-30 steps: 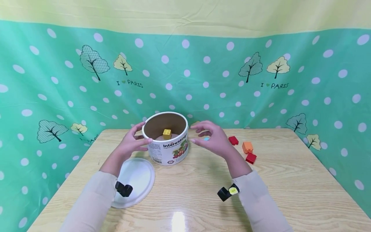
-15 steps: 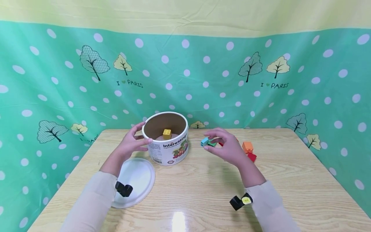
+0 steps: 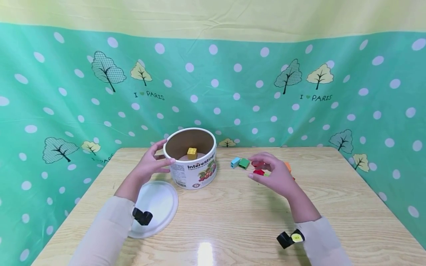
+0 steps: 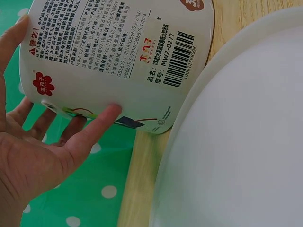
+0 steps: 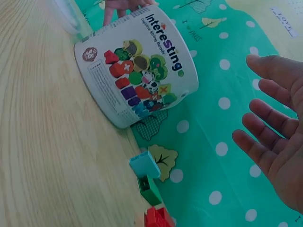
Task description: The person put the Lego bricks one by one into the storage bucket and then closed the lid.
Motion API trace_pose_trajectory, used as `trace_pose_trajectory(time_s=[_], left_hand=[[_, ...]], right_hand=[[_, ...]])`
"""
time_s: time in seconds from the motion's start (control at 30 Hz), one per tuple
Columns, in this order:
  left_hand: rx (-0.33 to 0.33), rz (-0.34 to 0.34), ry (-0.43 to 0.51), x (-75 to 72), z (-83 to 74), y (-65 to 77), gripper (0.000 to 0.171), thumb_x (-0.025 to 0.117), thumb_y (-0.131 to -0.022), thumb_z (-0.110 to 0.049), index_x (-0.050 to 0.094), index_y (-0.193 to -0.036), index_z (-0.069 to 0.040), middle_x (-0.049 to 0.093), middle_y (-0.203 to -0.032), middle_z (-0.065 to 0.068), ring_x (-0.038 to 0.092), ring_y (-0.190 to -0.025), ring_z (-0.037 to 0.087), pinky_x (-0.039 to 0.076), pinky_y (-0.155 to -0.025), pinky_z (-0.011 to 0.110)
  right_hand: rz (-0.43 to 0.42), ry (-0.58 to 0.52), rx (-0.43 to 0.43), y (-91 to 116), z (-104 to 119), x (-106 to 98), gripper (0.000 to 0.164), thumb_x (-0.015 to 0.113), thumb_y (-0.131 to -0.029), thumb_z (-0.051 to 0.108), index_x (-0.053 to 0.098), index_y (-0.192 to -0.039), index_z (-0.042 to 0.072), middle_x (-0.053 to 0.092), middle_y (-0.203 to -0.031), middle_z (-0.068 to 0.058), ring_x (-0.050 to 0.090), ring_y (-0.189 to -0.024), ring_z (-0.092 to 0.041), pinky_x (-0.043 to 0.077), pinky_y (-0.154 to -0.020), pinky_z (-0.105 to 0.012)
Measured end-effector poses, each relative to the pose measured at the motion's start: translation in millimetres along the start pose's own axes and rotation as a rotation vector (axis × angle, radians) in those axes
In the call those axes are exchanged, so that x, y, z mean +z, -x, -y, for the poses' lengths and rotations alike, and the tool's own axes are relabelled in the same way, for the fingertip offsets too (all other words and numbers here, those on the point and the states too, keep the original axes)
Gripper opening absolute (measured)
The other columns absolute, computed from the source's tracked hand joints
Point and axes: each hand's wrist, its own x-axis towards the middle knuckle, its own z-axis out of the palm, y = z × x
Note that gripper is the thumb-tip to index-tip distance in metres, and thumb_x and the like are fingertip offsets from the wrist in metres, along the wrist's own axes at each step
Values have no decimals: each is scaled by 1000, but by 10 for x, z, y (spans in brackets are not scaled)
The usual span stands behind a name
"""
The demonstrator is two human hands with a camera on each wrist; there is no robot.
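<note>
A white bucket (image 3: pixel 196 177) printed "Interesting" stands upright without a cover, and a yellow building block (image 3: pixel 192 153) lies inside. My left hand (image 3: pixel 149 166) rests against the bucket's left side, thumb at the front rim and fingers spread along the wall. My right hand (image 3: pixel 276 175) hovers above the table to the right, thumb and fingers apart; the right wrist view shows it holding nothing. Beyond its fingertips are a light blue block (image 3: pixel 235 162) and a green block (image 3: pixel 244 163). Red blocks (image 3: pixel 258 173) show between its thumb and fingers. An orange block (image 3: pixel 287 167) is partly hidden behind this hand.
A round white lid (image 3: pixel 159 208) lies flat in front of the bucket, partly under the left forearm. A green dotted cloth (image 3: pixel 213 111) hangs behind the wooden table (image 3: pixel 216 225). Small black cameras (image 3: pixel 142 217) are worn at both wrists.
My right hand has moved right and slightly toward me, from beside the bucket to over the red blocks, uncovering the blue and green ones. The left hand and bucket have stayed put.
</note>
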Motion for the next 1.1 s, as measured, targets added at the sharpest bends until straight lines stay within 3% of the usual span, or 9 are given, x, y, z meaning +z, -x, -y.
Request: trace_pose_trajectory(time_s=[0.2,0.4,0.57,0.7,0.93,1.1], left_hand=[[1,0,9,-1,-11,5,96,80,-82,-17,20,-156,-20,17,-158,15,32,-135,48,48,-88,65],[-2,1,3,8,-20,6,95,80,-82,-18,19,-156,-21,18,-158,14,32,-135,47,48,-88,65],[-3,0,7,5,-12,4,96,80,-82,-18,19,-156,-20,18,-158,14,32,-135,48,48,-88,66],[-7,2,-8,4,-6,-4,96,80,-82,-20,19,-156,-21,18,-158,14,33,-135,47,50,-86,63],[-15,-4,-21,0,-16,-4,95,79,-83,-18,19,-156,-21,19,-158,14,34,-134,47,55,-83,55],[-14,-3,-24,-4,-14,-4,95,79,-83,-18,19,-156,-21,19,-158,13,34,-134,47,55,-82,55]], right_hand=[[-35,12,-37,77,-85,-67,41,80,-81,12,66,-118,4,60,-117,-8,63,-98,-23,54,-89,-26],[-83,38,-11,163,-152,-128,41,81,-81,11,66,-118,4,59,-118,-10,61,-99,-21,55,-88,-28],[-102,54,11,237,-200,-206,42,80,-81,9,64,-119,2,60,-117,-10,60,-98,-15,54,-87,-22],[-119,96,44,323,-273,-292,43,80,-82,11,64,-121,3,59,-119,-8,60,-99,-19,52,-84,-15],[-136,167,97,459,-452,-451,42,79,-83,14,64,-121,6,59,-119,-10,61,-97,-22,55,-82,-19],[-146,193,114,530,-549,-546,41,78,-84,17,64,-121,5,58,-119,-13,61,-97,-31,51,-82,-11]])
